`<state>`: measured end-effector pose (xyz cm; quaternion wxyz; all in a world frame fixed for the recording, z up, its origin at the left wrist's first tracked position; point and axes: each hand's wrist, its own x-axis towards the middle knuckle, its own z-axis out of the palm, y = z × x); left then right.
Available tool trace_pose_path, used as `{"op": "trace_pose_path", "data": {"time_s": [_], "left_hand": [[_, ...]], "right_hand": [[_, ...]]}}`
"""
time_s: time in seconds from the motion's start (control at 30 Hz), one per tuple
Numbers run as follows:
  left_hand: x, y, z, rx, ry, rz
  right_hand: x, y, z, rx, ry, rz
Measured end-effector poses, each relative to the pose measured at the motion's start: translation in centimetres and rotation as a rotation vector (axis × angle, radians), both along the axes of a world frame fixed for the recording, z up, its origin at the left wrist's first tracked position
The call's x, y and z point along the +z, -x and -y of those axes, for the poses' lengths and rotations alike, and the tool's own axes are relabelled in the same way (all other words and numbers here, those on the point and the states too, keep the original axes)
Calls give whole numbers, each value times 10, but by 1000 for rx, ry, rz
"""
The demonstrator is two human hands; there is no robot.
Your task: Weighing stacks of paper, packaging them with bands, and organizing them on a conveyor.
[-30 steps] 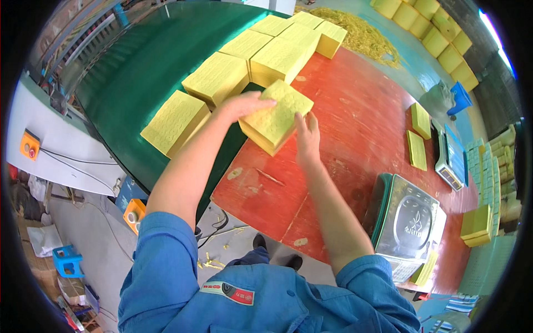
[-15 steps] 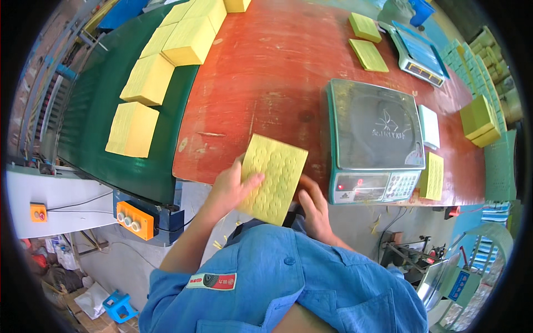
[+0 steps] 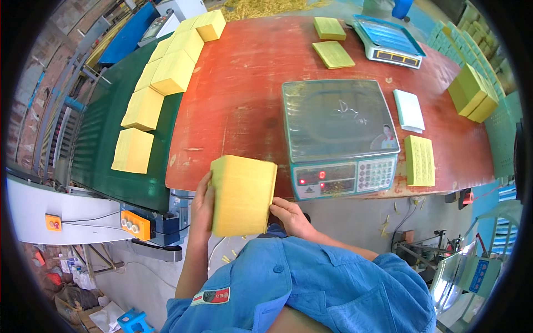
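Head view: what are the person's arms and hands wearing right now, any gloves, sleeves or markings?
Both hands are bare, with no gloves: left hand, right hand. The forearms are uncovered too. A blue work shirt covers the upper arms, its sleeves ending around the elbows. It has dark blue buttons and a red and white patch on the left side.

The block is plain yellow — the counter is red, the belt dark green, the scale grey with red lights.

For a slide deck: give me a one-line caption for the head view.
Both hands, left hand and right hand, hold a yellow block beside a scale on a red table.
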<state>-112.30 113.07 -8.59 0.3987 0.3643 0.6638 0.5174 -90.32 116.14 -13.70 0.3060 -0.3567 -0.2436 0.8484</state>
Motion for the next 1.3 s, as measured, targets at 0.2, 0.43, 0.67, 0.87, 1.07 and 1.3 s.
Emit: {"op": "trace_pose_path", "data": {"time_s": [0.2, 0.43, 0.67, 0.87, 1.07, 1.3], "left_hand": [[-10, -63, -43, -253, -239, 4], [39, -202, -198, -318, -311, 1027], [8, -222, -216, -141, -64, 1254], [21, -145, -155, -567, 356, 584], [82, -166, -186, -379, -877, -911], [43, -146, -205, -471, -957, -727]], "right_hand": [[107, -76, -59, -151, -1205, 318], [164, -138, -157, -499, -1601, 919], [130, -163, -224, -449, -1486, 994], [125, -141, -214, -267, -1871, 1220], [134, -137, -217, -253, -1846, 1207], [145, -99, -184, -281, -1599, 1307]]}}
